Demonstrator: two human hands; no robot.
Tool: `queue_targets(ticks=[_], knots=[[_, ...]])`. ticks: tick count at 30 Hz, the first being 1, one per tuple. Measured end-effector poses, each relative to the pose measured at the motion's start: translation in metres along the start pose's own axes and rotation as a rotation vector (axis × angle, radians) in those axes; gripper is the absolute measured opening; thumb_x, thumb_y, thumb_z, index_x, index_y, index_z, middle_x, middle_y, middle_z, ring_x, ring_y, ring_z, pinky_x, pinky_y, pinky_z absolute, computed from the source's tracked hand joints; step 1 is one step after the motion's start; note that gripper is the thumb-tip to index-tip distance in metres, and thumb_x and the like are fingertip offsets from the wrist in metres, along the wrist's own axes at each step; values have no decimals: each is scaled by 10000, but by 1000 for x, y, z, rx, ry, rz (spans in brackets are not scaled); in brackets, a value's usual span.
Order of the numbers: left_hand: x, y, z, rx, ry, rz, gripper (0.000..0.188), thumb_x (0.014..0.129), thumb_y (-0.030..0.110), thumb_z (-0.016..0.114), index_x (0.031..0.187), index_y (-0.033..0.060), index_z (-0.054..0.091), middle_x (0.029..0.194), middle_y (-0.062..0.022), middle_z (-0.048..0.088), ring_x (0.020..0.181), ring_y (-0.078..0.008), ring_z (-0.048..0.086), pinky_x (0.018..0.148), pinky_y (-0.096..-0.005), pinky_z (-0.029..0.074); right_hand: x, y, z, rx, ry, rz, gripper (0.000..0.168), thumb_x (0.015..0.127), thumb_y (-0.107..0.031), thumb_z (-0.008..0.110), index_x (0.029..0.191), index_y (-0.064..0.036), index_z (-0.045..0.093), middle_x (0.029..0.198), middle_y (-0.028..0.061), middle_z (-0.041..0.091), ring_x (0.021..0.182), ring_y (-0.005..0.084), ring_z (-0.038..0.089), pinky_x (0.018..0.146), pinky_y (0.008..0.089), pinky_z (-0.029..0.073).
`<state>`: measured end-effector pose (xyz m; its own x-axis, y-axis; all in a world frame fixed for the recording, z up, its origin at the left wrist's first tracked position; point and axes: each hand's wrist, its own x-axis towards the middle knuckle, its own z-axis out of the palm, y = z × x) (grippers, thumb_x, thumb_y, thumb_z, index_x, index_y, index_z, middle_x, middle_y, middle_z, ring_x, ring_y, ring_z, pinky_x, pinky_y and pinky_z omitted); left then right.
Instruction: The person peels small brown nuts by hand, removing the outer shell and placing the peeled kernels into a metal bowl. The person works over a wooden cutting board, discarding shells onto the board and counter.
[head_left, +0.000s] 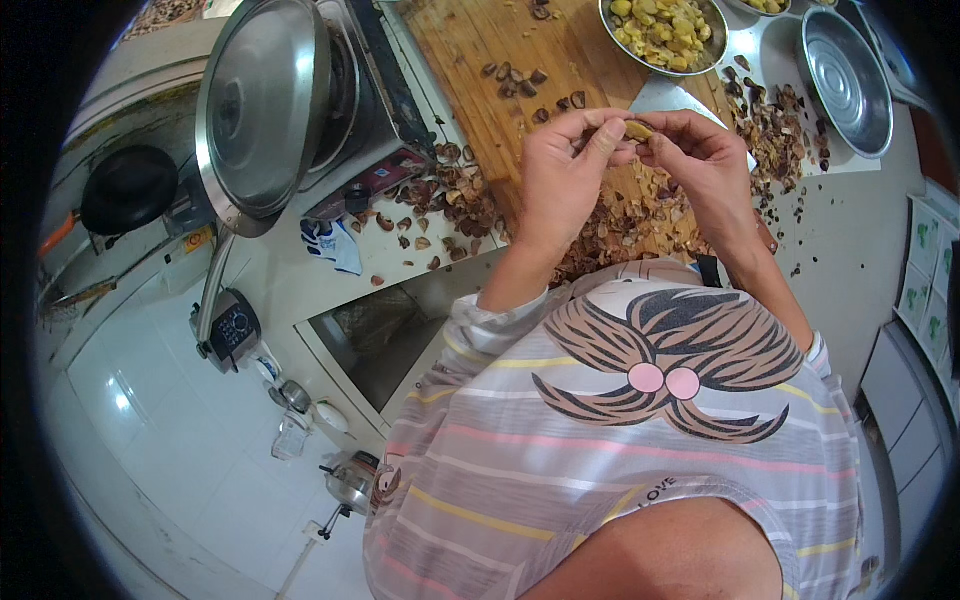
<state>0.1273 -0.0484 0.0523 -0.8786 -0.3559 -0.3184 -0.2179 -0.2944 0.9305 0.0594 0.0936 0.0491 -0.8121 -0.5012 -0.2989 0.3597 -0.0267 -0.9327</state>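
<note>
My left hand (564, 176) and my right hand (701, 161) meet above the wooden cutting board (465, 52). Between their fingertips they pinch a yellowish nut, likely a chestnut (639, 131), partly hidden by the thumbs. Under my right hand lies a flat metal blade, apparently a cleaver (671, 96); its handle cannot be made out. Brown shell pieces (626, 232) cover the near part of the board. Farther off on the wood sit several dark brown chestnuts or shell pieces (514, 81). A steel bowl (724, 45) beyond my hands holds yellow peeled kernels (660, 31).
To the left, a lidded steel pan (259, 105) stands on a cooker (360, 176), its long handle jutting over the counter edge. Shells (461, 199) and a blue-white glove (334, 246) lie beside it. At right are a metal basin (847, 82) and more shell scraps (776, 139).
</note>
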Motion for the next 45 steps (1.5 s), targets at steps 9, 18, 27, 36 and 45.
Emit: queue_targets(ticks=[9, 18, 27, 36, 45], knots=[[-4, -5, 8, 47, 27, 43, 210, 943, 88, 577, 1085, -53, 640, 965, -78, 664, 820, -98, 626, 748, -207, 526, 6, 6, -2, 23, 31, -14, 160, 881, -77, 645, 1001, 26, 670, 812, 20, 660, 722, 40, 595, 650, 190, 487], [6, -15, 2, -507, -55, -262, 240, 979, 140, 515, 1124, -27, 607, 1049, -88, 630, 922, -128, 614, 792, -233, 532, 8, 5, -2, -316, 118, -200, 123, 856, -55, 687, 951, 19, 657, 835, 13, 656, 728, 53, 588, 669, 193, 483], [90, -22, 53, -126, 1, 225, 315, 970, 195, 520, 1148, -51, 604, 1111, -149, 643, 1040, -203, 602, 880, -307, 490, 9, 29, -49, -238, 210, -115, 174, 906, -70, 632, 1054, 20, 645, 940, 44, 662, 825, 87, 594, 747, 215, 475], [101, -55, -14, 931, 377, 681, 304, 712, 46, 726, 1009, 64, 664, 1023, -89, 609, 1029, -296, 519, 901, -398, 406, -32, 53, -87, -346, 148, 57, 191, 913, -48, 599, 1079, 39, 638, 943, 40, 632, 840, 102, 580, 762, 241, 473], [105, -78, -78, 1238, 288, 706, 314, 695, 73, 756, 995, 79, 665, 933, -52, 649, 950, -267, 558, 825, -408, 428, -48, 17, -81, -1210, -346, -85, 182, 769, -37, 674, 949, -42, 697, 876, 148, 653, 733, 283, 622, 664, 305, 505]])
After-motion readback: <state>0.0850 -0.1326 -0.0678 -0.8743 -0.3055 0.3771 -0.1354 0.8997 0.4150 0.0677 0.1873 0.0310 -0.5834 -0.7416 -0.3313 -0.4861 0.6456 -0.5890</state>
